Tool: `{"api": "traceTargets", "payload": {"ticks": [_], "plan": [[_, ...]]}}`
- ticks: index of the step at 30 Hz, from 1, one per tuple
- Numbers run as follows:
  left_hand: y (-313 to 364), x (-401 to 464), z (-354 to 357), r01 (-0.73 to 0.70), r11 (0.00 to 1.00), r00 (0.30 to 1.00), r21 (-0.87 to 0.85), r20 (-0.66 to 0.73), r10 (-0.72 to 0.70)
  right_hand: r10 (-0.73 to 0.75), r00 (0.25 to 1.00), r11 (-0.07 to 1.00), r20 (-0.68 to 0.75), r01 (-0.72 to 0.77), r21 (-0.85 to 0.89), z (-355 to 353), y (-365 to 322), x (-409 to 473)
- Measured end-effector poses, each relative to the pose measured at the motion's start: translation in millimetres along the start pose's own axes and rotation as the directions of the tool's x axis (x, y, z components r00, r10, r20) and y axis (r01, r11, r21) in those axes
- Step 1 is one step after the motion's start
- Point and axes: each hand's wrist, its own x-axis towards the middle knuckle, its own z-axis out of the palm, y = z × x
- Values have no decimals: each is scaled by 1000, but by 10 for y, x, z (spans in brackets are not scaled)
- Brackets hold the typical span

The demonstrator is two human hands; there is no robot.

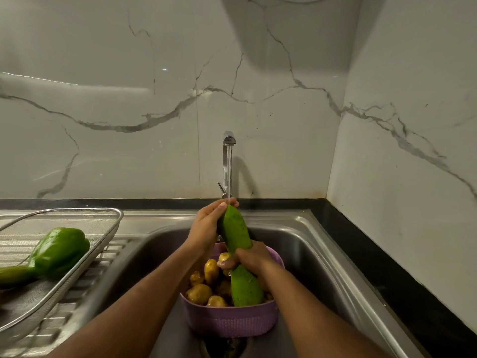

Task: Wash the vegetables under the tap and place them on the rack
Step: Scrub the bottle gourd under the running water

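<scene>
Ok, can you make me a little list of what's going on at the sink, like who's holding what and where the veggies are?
being washed: long green gourd, upper end under the running tap
left hand: grips the gourd's upper end
right hand: grips its middle
waiting: potatoes in purple basket, in the sink
on the rack: green bell pepper

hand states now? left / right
Left hand: grips the top of the green gourd under the tap.
Right hand: grips the gourd's middle.

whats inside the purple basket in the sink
Yellowish potatoes fill the purple basket. The long green gourd and right hand cover part of it, so anything beneath them is hidden.
</scene>
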Motion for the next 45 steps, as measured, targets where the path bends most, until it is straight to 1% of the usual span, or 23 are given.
{"api": "traceTargets", "payload": {"ticks": [3, 5, 8, 11, 14, 17, 20, 21, 22, 23, 25, 26, 27, 29, 31, 32, 34, 35, 37, 38, 40, 42, 45], "plan": [[13, 18, 42, 15, 999, 987, 36, -158, -9, -67, 996, 995, -50, 63, -80, 25, -27, -38], [36, 24, 38, 44, 999, 978, 30, -206, -37, -88, 994, 992, -66, 81, -96, 42, -31, -46], [46, 29, -1, 74, 997, 979, -35, -190, -79, -86, 995, 993, -55, 81, -90, 39, -33, -58], [11, 18, 9, 137, 963, 985, -231, -73, -158, -39, 998, 999, -50, 38, -26, 3, -7, -40], [-3, 22, 15, 163, 936, 985, -313, -5, -174, -42, 996, 999, -75, 40, -28, -35, -15, -30], [54, -34, 12, 153, 919, 986, -362, -6, -167, -84, 985, 996, -153, 83, -8, -25, -34, -29], [138, -185, 82, 127, 923, 986, -363, -55, -157, -102, 981, 993, -164, 110, 43, 35, -72, -60], [156, -229, 121, 120, 940, 985, -318, -84, -154, -117, 980, 991, -163, 126, 52, 41, -75, -65], [175, -273, 149, 118, 966, 982, -231, -115, -148, -126, 979, 989, -162, 136, 56, 45, -102, -96], [178, -302, 176, 110, 988, 984, -104, -128, -123, -134, 977, 988, -166, 145, 60, 33, -118, -110], [192, -354, 182, 43, 994, 992, 99, -119, -31, -156, 971, 983, -183, 170, 66, 17, -162, -163], [195, -376, 179, -1, 990, 994, 141, -109, 17, -176, 963, 980, -203, 191, 56, 4, -167, -197], [229, -395, 129, -42, 984, 993, 173, -99, 60, -220, 947, 973, -233, 231, 21, 3, -202, -226], [291, -482, 26, -63, 958, 993, 279, -79, 88, -307, 910, 952, -280, 288, -106, 20, -210, -293], [302, -565, -79, -74, 912, 987, 403, -103, 126, -379, 880, 921, -287, 330, -206, 40, -204, -352], [313, -618, -153, -97, 893, 977, 440, -128, 169, -417, 864, 901, -283, 351, -255, 63, -228, -377], [311, -703, -293, -156, 887, 959, 434, -150, 242, -506, 833, 839, -226, 413, -355, 92, -283, -407], [310, -720, -338, -167, 912, 959, 376, -152, 238, -543, 821, 804, -179, 447, -391, 58, -300, -411], [332, -748, -492, -89, 984, 975, 155, -187, 117, -553, 832, 759, -33, 488, -430, 43, -334, -379], [332, -723, -539, -49, 995, 982, 85, -180, 64, -522, 852, 756, 37, 482, -443, 3, -335, -342], [305, -719, -650, -7, 992, 988, 125, -154, 27, -446, 883, 775, 149, 464, -429, -22, -291, -296], [277, -716, -681, 31, 975, 993, 222, -117, -5, -400, 896, 798, 193, 444, -407, -42, -227, -263], [279, -701, -680, 84, 962, 995, 261, -76, -66, -400, 899, 805, 179, 438, -400, -51, -168, -245]]}}
